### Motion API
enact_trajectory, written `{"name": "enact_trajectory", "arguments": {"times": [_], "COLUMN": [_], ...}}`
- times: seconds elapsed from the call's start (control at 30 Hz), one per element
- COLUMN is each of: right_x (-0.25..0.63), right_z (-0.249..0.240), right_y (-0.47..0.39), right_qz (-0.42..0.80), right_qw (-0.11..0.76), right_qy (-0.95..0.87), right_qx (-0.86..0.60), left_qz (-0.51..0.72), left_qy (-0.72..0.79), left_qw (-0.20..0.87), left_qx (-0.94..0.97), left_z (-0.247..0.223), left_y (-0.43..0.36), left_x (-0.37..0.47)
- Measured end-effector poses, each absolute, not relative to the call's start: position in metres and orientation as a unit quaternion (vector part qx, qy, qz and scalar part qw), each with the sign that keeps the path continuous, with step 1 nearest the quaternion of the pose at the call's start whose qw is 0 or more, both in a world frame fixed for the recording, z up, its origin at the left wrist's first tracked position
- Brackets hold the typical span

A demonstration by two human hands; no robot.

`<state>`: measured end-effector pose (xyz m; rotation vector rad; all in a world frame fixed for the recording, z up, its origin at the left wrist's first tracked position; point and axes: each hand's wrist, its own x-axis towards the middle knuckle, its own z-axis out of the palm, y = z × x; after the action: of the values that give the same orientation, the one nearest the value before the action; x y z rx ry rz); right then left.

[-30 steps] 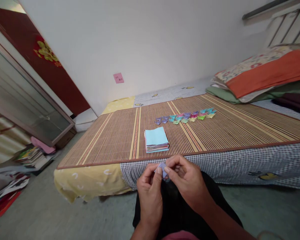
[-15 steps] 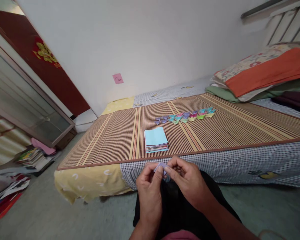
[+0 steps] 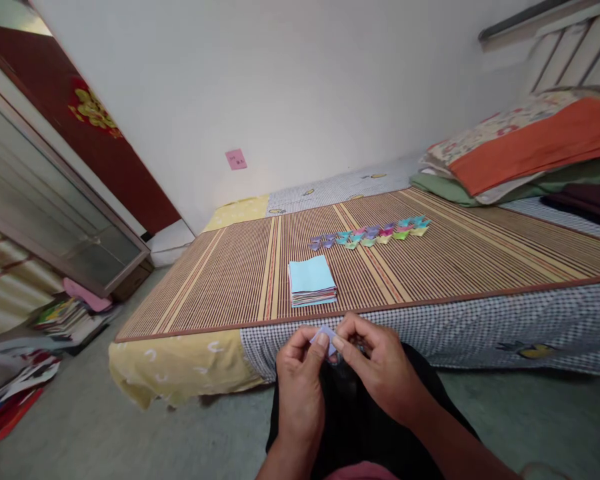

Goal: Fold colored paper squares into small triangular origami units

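A small folded piece of lavender paper (image 3: 324,333) is pinched between my two hands, just in front of the bed's near edge. My left hand (image 3: 301,380) grips its left side, thumb on top. On its right side, the thumb and fingers of my right hand (image 3: 377,363) are closed on the paper. Beyond them, a stack of square paper (image 3: 312,275) with a light blue sheet on top lies on the striped mat (image 3: 230,280). Farther back are rows of small folded paper pieces (image 3: 370,233) in purple, teal, pink, green and yellow.
Folded bedding (image 3: 525,150) is piled at the bed's right. A pink note (image 3: 236,159) is on the wall. Books (image 3: 63,317) and a red item (image 3: 10,413) lie at the far left, near a glass-panelled door (image 3: 65,180).
The lavender paper shows slightly more of its surface between my fingers. Both hands have shifted very slightly and still hold it.
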<state>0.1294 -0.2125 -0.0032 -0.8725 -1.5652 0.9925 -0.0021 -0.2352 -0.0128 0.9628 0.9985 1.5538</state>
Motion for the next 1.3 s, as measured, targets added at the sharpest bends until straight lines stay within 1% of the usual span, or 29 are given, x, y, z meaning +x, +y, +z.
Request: {"name": "enact_trajectory", "arguments": {"times": [0.27,0.33,0.43,0.53,0.63,0.7,0.83,0.9,1.03,1.1,1.17,1.23,1.3], "right_x": [0.131,0.131,0.134,0.138,0.142,0.142,0.140,0.141,0.147,0.150,0.152,0.152,0.151], "right_z": [-0.007,-0.006,-0.003,0.001,0.004,0.004,0.002,0.001,0.001,0.001,0.001,-0.001,-0.004], "right_y": [-0.213,-0.212,-0.210,-0.207,-0.206,-0.207,-0.209,-0.209,-0.206,-0.204,-0.203,-0.202,-0.201], "right_qz": [0.374,0.382,0.394,0.370,0.360,0.362,0.377,0.405,0.485,0.501,0.506,0.522,0.550], "right_qw": [0.526,0.518,0.505,0.511,0.493,0.486,0.496,0.491,0.450,0.436,0.443,0.472,0.495], "right_qy": [-0.667,-0.674,-0.674,-0.681,-0.706,-0.707,-0.683,-0.672,-0.658,-0.655,-0.645,-0.614,-0.574], "right_qx": [-0.372,-0.363,-0.368,-0.372,-0.358,-0.365,-0.382,-0.378,-0.358,-0.359,-0.362,-0.359,-0.350], "left_qz": [0.616,0.611,0.593,0.558,0.534,0.538,0.560,0.558,0.532,0.535,0.548,0.557,0.565], "left_qy": [0.419,0.426,0.459,0.492,0.504,0.502,0.484,0.482,0.483,0.479,0.465,0.445,0.433], "left_qw": [0.536,0.527,0.472,0.396,0.367,0.394,0.487,0.487,0.460,0.473,0.505,0.539,0.551], "left_qx": [0.397,0.410,0.464,0.538,0.571,0.550,0.463,0.468,0.522,0.511,0.477,0.448,0.436], "left_z": [-0.010,-0.008,-0.001,0.003,0.002,-0.001,-0.006,-0.005,-0.001,-0.001,-0.004,-0.006,-0.007], "left_y": [-0.232,-0.232,-0.235,-0.238,-0.238,-0.237,-0.236,-0.237,-0.239,-0.237,-0.235,-0.234,-0.234], "left_x": [-0.005,-0.008,-0.012,-0.015,-0.014,-0.013,-0.013,-0.014,-0.016,-0.015,-0.011,-0.005,-0.002]}}
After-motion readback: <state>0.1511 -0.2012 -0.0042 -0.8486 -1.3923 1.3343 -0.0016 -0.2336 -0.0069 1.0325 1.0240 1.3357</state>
